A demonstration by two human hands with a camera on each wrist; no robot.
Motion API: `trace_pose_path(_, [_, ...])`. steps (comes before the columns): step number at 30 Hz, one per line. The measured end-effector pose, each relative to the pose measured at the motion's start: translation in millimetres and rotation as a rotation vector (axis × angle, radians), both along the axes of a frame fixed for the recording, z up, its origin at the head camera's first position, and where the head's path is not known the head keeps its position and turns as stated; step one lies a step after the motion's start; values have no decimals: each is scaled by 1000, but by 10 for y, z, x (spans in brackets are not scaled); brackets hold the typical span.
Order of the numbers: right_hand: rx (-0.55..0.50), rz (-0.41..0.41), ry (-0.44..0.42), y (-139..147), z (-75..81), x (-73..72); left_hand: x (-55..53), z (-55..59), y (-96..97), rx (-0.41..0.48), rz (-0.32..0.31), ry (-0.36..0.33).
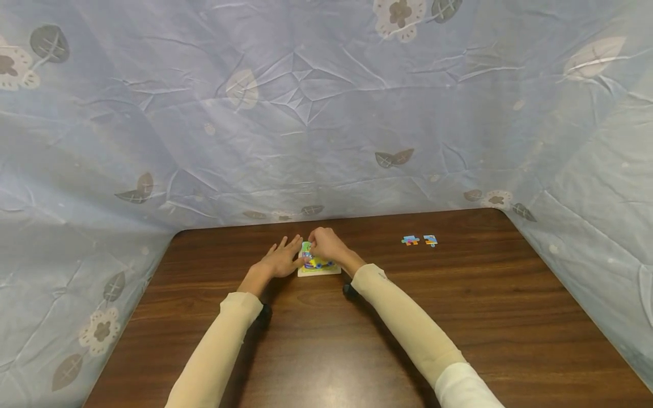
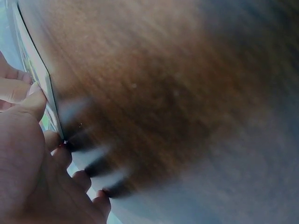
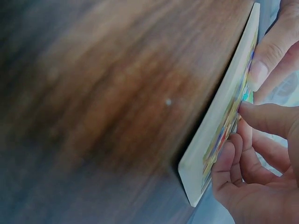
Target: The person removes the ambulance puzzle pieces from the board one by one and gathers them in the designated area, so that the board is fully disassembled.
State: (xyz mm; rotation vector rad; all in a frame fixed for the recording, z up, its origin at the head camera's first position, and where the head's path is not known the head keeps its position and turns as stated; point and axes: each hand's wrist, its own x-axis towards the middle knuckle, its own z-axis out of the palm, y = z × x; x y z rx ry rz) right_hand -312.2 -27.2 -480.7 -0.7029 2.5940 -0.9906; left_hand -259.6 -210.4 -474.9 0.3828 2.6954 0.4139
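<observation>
A small jigsaw puzzle board [image 1: 319,271] with a white border and a colourful picture lies on the table between both hands. My left hand [image 1: 279,259] is spread at its left side, fingers straight, thumb resting over the picture. At the board's upper part, my right hand [image 1: 326,245] has its fingers curled close over the picture. In the right wrist view, a small teal and orange puzzle piece [image 3: 246,95] shows at the right thumb's tip, pinched low over the board and mostly hidden by the fingers. The left thumb [image 3: 259,72] presses close beside it.
Two loose puzzle pieces, a blue and pink one [image 1: 410,240] and a blue and orange one [image 1: 431,240], lie on the dark wooden table [image 1: 316,328] to the right. A pale patterned cloth [image 1: 316,141] hangs behind the table and along its sides.
</observation>
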Motion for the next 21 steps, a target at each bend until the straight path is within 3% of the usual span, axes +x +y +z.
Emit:
trace_pose_path(11, [-10,-54,58,25,28,-13,3,0,-3,23,3,3])
trace_pose_path(21, [-129,-94,35,121,31,-16,-23,-90,-21,65,39,-39])
